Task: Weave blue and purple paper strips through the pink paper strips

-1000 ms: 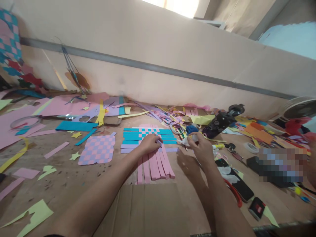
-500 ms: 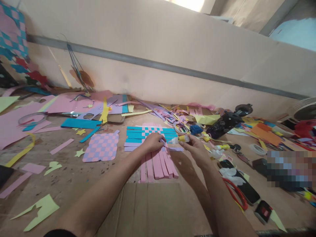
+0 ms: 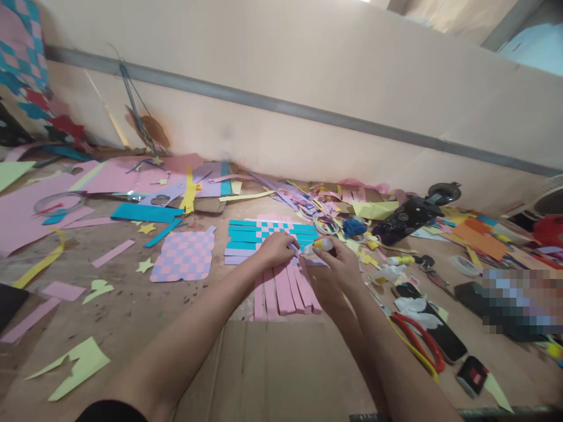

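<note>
A half-woven mat of pink and blue paper strips lies in front of me, with lavender strips along its near side. Loose pink strip ends fan out toward me. My left hand rests on the weave, its fingers pinched at a lavender strip near the right edge; the exact grip is partly hidden. In my right hand is a small glue bottle with a yellow label, held sideways, its nozzle pointing left close to my left fingertips. A finished pink and lavender woven piece lies to the left.
Scissors with red and yellow handles and a black phone lie right of my forearm. A black bottle leans behind, near a blue yarn bundle. Paper scraps litter the left. Cardboard lies nearest me.
My right hand has brought the glue bottle slightly closer to my left fingertips, down onto the strips. My left hand stays at the weave. The view has shifted a little.
</note>
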### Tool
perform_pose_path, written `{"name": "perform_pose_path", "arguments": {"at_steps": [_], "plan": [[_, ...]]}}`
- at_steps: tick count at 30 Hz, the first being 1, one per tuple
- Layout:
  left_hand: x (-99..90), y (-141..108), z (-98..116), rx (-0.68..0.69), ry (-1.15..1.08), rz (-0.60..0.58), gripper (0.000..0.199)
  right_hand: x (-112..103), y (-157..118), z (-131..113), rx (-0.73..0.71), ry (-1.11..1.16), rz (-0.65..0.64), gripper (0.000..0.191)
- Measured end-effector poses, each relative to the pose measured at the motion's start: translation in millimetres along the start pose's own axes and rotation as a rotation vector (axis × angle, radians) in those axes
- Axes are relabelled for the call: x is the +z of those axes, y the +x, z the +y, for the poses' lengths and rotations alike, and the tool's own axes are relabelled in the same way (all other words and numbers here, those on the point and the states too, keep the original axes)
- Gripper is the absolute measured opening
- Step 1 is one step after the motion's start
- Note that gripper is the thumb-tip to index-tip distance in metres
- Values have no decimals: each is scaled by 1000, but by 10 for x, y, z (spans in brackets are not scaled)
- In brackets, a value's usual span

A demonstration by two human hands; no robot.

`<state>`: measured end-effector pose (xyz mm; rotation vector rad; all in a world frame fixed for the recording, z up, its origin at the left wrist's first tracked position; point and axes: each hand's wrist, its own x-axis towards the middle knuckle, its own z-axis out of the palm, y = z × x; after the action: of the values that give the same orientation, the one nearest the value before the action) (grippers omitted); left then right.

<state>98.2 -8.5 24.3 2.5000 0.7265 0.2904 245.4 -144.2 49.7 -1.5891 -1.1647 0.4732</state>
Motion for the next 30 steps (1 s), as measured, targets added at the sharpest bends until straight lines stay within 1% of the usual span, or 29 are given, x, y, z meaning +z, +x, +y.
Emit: {"name": "perform_pose_path", "arguments": {"at_steps": [5,9,13,22,26,28,30], "plan": [[-24,-17,17,-11,-6,-1,32,-17,45,131,-34,-70,-5,23],[-47,-23,37,-20,-2,-12,36,-9,54,183,-58,-97,-1,21],[-63,-29,52,-24,-9,-11,36,7,49,169,-63,-102,-7,19],[-54,-30,37,-10,-17,-10,32,9,46,73,-44,-144,-8,24],[-56,-29,38,-24,-11,-23,34,-47,49,56,-109,-184,45,25],[-54,-28,38,-30,-10,-25,35,-70,44,67,-83,-110,52,28],[-52,-26,38,-30,-11,-22,34,-78,35,88,13,39,23,34]]}}
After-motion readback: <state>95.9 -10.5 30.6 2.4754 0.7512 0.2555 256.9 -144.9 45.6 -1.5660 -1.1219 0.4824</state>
